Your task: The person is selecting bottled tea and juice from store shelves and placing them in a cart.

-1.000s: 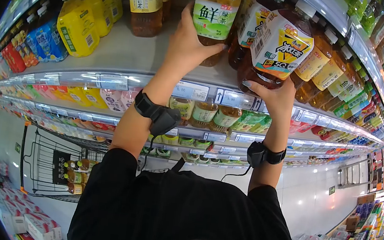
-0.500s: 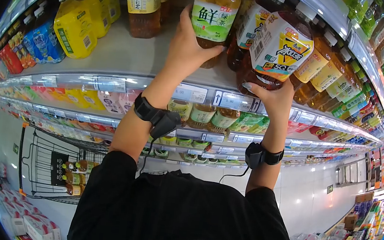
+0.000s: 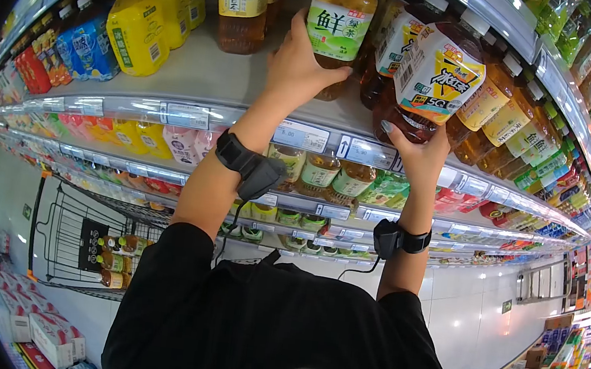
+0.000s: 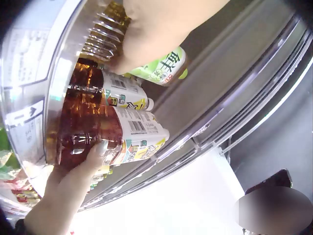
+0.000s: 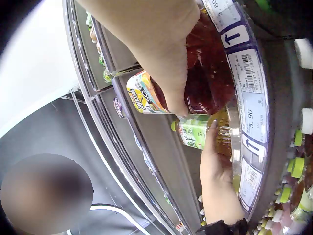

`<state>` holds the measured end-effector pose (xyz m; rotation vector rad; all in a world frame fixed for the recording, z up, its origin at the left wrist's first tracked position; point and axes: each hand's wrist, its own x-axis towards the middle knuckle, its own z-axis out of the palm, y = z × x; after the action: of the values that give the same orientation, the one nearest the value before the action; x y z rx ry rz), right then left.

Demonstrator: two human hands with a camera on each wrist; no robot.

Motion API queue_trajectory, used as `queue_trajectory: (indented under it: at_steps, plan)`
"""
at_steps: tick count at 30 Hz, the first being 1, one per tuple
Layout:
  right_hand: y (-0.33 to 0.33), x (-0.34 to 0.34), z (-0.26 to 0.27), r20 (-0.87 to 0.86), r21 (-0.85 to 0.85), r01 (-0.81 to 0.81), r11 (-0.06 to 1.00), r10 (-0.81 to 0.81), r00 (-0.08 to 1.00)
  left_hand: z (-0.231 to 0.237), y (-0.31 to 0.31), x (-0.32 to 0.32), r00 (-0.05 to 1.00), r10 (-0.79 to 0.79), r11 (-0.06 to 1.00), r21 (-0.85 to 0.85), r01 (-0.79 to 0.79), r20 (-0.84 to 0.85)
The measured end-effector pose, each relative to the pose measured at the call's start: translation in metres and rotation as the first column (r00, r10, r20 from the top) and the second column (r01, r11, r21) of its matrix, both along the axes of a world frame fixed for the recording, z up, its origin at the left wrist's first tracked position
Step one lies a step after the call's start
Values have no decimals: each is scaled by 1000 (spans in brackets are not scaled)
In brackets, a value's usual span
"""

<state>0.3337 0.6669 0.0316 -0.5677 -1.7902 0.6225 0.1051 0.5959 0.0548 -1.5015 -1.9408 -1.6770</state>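
My left hand (image 3: 305, 69) grips the lower part of a large green tea bottle (image 3: 339, 29), with its thumb across the front below the green and white label. The bottle stands upright on the upper shelf, its cap cut off by the head view. My right hand (image 3: 419, 155) holds a dark red iced tea bottle (image 3: 435, 80) low near its base, at the shelf's front edge. In the right wrist view, the thumb of the right hand (image 5: 166, 63) lies along the iced tea bottle (image 5: 210, 73). A second iced tea bottle (image 3: 395, 43) stands between the two held ones.
Jasmine tea (image 3: 241, 18) and yellow bottles (image 3: 135, 28) stand to the left on the shelf (image 3: 198, 79). More amber tea bottles (image 3: 507, 117) line the right. Price tags (image 3: 301, 135) run along the shelf lip. Behind on the left is a shopping cart (image 3: 60, 231) with several bottles.
The head view has shifted slightly, so shelf and bottles appear a little further right. Both hands keep their grip on the same two bottles, with little movement against the shelf.
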Motion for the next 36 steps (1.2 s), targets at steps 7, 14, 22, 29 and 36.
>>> queue_trajectory:
  at_steps: [7,14,22,29,36]
  plan:
    - [-10,0,4,2,-10,-2,1000,2,1000,1,-9,-21,1000,20,998,67,-20,-3]
    - [-7,-2,-1,-22,26,22,999,-21,1000,3,-12,-27,1000,19,999,43,-18,-16]
    - [-11,-2,-1,-48,14,8,1000,-7,999,3,-25,-23,997,39,982,185,-27,-60]
    - [4,-7,-15,-115,99,56,994,-45,992,4,-53,80,898,144,972,227,-51,-416]
    - [-5,-1,-16,-113,135,82,987,-67,991,0,-19,99,966,-237,950,180,253,-105]
